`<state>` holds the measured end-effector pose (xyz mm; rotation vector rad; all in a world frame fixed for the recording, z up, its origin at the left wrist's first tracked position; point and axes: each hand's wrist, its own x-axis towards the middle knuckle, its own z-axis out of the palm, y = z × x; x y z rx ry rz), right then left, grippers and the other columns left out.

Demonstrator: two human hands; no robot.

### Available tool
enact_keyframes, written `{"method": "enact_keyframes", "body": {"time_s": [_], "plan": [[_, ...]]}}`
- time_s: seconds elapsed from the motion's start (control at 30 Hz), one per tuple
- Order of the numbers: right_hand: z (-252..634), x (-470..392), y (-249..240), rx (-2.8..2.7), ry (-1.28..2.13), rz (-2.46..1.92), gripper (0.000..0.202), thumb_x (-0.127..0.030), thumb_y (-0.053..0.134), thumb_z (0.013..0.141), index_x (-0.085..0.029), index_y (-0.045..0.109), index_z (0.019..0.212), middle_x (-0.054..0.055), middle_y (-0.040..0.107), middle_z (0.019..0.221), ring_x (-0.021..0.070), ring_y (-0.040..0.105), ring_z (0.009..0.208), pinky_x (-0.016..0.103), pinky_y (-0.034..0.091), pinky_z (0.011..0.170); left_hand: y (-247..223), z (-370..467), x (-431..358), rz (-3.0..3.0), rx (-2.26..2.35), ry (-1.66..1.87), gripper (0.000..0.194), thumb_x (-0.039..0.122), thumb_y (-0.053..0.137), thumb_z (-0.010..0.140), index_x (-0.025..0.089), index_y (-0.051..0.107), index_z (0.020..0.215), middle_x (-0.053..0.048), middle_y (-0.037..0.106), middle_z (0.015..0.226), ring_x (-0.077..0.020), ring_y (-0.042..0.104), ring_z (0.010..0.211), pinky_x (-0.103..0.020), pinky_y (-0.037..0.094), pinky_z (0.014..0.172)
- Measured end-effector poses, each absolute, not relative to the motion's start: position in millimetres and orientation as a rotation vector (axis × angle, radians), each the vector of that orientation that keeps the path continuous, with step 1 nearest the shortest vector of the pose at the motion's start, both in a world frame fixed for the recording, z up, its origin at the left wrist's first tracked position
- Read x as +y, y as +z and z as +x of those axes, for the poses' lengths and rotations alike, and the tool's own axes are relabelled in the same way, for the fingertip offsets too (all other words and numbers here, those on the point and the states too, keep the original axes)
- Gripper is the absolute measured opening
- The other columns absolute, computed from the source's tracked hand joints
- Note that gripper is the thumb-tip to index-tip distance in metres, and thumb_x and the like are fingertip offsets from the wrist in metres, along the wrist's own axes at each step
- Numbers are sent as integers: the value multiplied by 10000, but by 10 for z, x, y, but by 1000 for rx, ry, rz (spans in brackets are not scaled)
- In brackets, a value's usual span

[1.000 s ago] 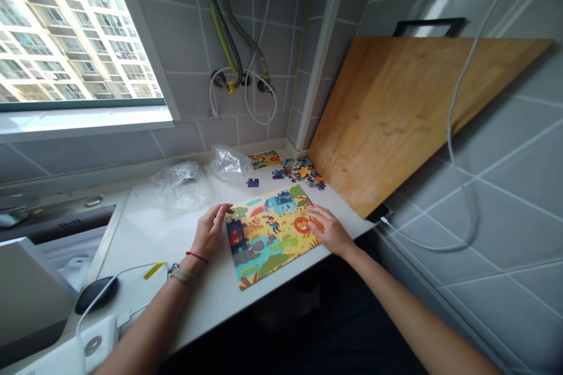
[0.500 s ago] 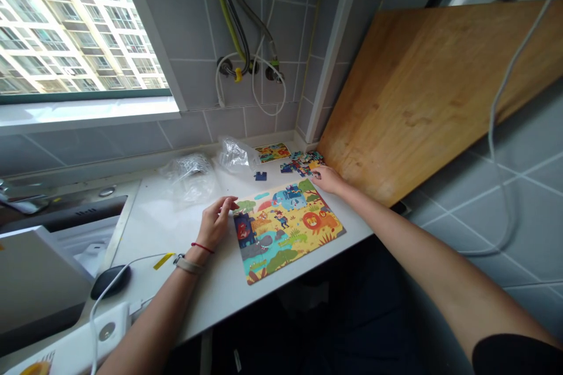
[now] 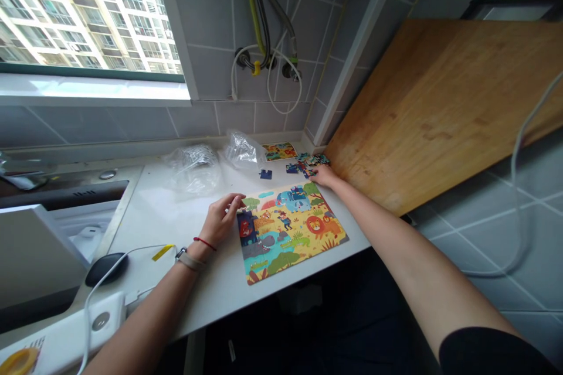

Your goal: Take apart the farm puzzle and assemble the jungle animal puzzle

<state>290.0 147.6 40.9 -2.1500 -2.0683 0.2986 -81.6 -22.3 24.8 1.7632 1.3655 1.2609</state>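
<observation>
A colourful animal jigsaw puzzle [image 3: 303, 240] lies flat on the white countertop, showing a lion, a hippo, a crocodile and an elephant. Dark blue backing shows at its left edge and near the elephant. My left hand [image 3: 223, 214] rests at the puzzle's upper left corner, fingers loosely bent and apart, with no piece visible in it. Beyond the far right corner, my right hand [image 3: 324, 176] reaches into a heap of loose puzzle pieces [image 3: 313, 159], its fingertips together on a piece at the near side. One dark blue puzzle piece [image 3: 265, 174] lies apart from the heap.
A small picture card [image 3: 280, 151] lies behind the pieces, beside crumpled clear plastic bags [image 3: 243, 151]. A large wooden board [image 3: 440, 111] leans at the right. At the left are a sink edge [image 3: 127, 187], a black oval object [image 3: 106, 269] and a white power strip [image 3: 65, 331] with a cable.
The camera view has shifted slightly, moving the scene a little. My right fingers have drawn a little closer over the near pieces; my left hand stays by the puzzle's corner.
</observation>
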Motion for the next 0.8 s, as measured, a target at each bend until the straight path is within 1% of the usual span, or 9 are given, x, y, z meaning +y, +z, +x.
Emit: {"method": "enact_keyframes", "body": {"time_s": [0.17,0.27,0.37,0.47,0.57,0.67,0.8], "plan": [[2945,1526,368,-2012,319,-2154,259,-315,884,693,-212,793,912,77,801,942,258,753,921,337,570,857,226,-816,-213,1773,1370,1250,419,532,487,1010,196,736,1002,-51,775,805,-204,742,755,-294,572,708],[2951,1525,356,-1961,332,-2145,230,-283,889,668,-210,766,847,53,787,871,236,744,867,321,565,828,220,-828,-207,1762,1380,1262,414,524,491,1008,192,739,1002,-48,776,797,-203,746,755,-289,569,705],[2955,1495,354,-1906,343,-2103,224,-232,889,644,-205,731,800,45,774,850,223,730,839,310,561,800,224,-833,-207,1761,1387,1267,410,513,493,1009,187,741,1010,-48,778,800,-203,748,765,-287,564,710],[2977,1437,353,-1855,365,-2022,163,-193,840,690,-192,702,777,47,769,841,203,722,808,289,559,764,233,-833,-209,1778,1393,1252,404,503,494,1010,183,740,1012,-49,779,805,-202,746,769,-287,563,713],[3031,1347,360,-1807,402,-1935,86,-201,768,762,-181,685,769,40,759,780,181,709,723,272,556,700,247,-836,-210,1790,1402,1247,407,508,495,1003,182,738,1003,-51,780,809,-201,744,766,-288,567,715],[3114,1235,380,-1783,426,-1853,108,-227,771,751,-183,675,730,30,749,723,182,702,685,275,553,673,263,-843,-211,1796,1410,1254,410,508,493,1001,178,737,1000,-54,780,811,-201,743,769,-289,569,724],[3216,1089,406,-1769,440,-1762,115,-237,770,734,-185,678,689,50,767,744,203,720,726,302,566,706,269,-845,-219,1807,1425,1235,403,504,495,1004,180,735,999,-49,777,803,-197,737,759,-291,573,728]]}}
